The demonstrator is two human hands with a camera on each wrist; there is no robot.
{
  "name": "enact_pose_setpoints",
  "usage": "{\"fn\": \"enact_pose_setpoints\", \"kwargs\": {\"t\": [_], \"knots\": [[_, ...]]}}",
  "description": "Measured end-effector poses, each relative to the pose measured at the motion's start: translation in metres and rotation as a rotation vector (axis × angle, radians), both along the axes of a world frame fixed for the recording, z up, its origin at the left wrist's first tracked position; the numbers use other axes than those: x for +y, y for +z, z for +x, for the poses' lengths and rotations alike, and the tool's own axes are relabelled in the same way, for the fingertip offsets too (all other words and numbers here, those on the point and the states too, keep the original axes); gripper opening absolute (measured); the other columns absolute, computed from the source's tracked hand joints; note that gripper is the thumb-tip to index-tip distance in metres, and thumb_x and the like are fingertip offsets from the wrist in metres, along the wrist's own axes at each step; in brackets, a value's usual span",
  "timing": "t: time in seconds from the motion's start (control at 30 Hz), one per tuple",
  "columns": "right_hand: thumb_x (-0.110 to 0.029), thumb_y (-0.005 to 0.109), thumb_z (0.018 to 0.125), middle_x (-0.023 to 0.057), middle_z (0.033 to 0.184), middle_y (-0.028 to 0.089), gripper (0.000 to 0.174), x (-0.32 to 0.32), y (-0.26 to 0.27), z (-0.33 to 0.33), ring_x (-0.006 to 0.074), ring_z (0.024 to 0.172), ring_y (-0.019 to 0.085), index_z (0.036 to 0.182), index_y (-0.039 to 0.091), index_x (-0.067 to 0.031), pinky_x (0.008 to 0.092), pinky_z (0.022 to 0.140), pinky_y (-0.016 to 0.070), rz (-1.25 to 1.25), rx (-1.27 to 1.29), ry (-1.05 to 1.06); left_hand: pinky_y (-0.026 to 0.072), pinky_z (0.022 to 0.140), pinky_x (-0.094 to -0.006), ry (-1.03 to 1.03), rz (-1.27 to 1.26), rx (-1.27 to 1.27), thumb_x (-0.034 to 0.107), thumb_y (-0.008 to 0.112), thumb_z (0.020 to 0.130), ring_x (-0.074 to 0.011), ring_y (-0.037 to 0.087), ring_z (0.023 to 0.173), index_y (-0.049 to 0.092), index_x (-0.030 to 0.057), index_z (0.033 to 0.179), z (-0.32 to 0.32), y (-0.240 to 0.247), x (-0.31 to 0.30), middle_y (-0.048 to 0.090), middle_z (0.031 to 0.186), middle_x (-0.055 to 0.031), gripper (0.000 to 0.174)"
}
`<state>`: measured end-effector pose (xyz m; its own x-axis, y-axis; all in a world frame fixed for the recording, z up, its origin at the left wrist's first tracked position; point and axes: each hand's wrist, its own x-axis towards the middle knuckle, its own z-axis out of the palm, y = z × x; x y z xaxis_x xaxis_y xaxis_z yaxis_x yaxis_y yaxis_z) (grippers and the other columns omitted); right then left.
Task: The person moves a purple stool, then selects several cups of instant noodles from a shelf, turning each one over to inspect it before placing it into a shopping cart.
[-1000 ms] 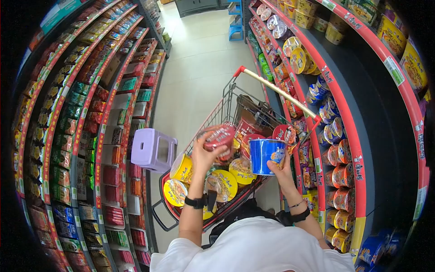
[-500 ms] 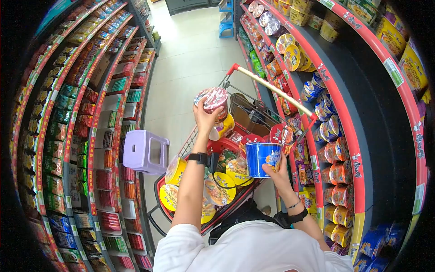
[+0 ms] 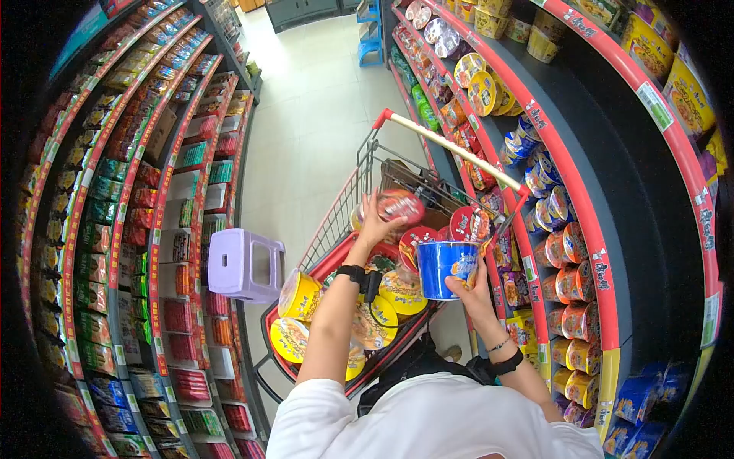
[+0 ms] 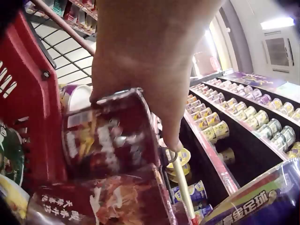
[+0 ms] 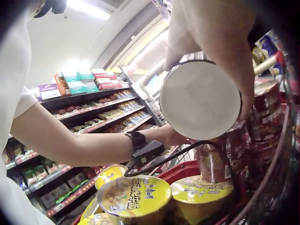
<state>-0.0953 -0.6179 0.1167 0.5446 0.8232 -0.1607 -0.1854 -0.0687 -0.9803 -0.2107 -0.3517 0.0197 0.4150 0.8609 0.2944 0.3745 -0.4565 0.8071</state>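
A supermarket aisle with a pale tiled floor runs between left shelves (image 3: pixel 138 191) of packaged snacks and right shelves (image 3: pixel 569 183) of instant noodle bowls. A red shopping cart (image 3: pixel 329 256) stands just beside the right shelves, loaded with yellow bowls (image 3: pixel 403 293) and red-lidded ones. A lilac stool (image 3: pixel 246 264) sits on the floor near the cart's left side.

A person in a white top leans over the cart. The left hand (image 3: pixel 376 226), with a black strap at the wrist, reaches over the far part of the basket with its fingers curled round a red noodle cup (image 3: pixel 399 205). The cup is tilted and held low among the other cups. The left wrist view shows the fingers wrapped over its top.

The right hand (image 3: pixel 468 287) grips a blue noodle cup (image 3: pixel 449 264) and holds it upright above the cart's near right edge. The right wrist view shows its white base, with the fingers curled round the side.
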Motion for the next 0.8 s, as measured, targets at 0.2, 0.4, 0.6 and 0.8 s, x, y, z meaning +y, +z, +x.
{"fn": "enact_pose_setpoints", "kwargs": {"t": [0.2, 0.4, 0.6, 0.8], "knots": [[-0.025, 0.080, 0.075, 0.0175, 0.135, 0.037, 0.101, 0.006, 0.006, -0.004, 0.0230, 0.123, 0.043, 0.144, 0.012, 0.0034, 0.0357, 0.103, 0.0378, 0.008, -0.023, 0.066, 0.0424, 0.097, -0.0364, -0.092, -0.373, -0.257, 0.037, 0.071, 0.082, -0.0256, 0.053, 0.116, 0.040, 0.0029, 0.137, -0.006, 0.032, 0.001, 0.053, 0.129, -0.0192, 0.072], [-0.026, 0.065, 0.089, 0.0151, 0.140, 0.035, 0.084, 0.027, 0.014, -0.022, 0.0238, 0.130, 0.037, 0.147, 0.009, 0.0003, 0.0357, 0.106, 0.0337, 0.131, -0.027, 0.107, 0.0452, 0.094, -0.0341, -0.446, -0.531, -0.052, 0.029, 0.066, 0.089, -0.0225, 0.054, 0.113, 0.036, 0.0066, 0.140, -0.049, 0.123, -0.089, 0.050, 0.129, -0.0167, 0.064], [-0.035, 0.060, 0.092, 0.0192, 0.147, 0.030, 0.074, 0.035, -0.002, -0.026, 0.0250, 0.131, 0.037, 0.147, 0.022, -0.0009, 0.0370, 0.103, 0.0370, -0.029, -0.098, 0.382, 0.0520, 0.083, -0.0337, -0.024, -0.564, -0.114, 0.033, 0.083, 0.071, -0.0218, 0.060, 0.099, 0.040, -0.0012, 0.129, -0.090, 0.112, -0.080, 0.059, 0.112, -0.0179, 0.080], [-0.030, 0.063, 0.091, 0.0151, 0.126, 0.054, 0.057, 0.018, -0.008, -0.018, 0.0215, 0.107, 0.058, 0.135, 0.041, 0.0001, 0.0331, 0.088, 0.0488, -0.072, -0.031, 0.398, 0.0428, 0.098, -0.0412, 0.184, -0.252, 0.320, 0.041, 0.086, 0.059, -0.0358, 0.048, 0.119, 0.041, -0.0017, 0.130, -0.101, 0.045, -0.056, 0.043, 0.130, -0.0223, 0.094]]}}
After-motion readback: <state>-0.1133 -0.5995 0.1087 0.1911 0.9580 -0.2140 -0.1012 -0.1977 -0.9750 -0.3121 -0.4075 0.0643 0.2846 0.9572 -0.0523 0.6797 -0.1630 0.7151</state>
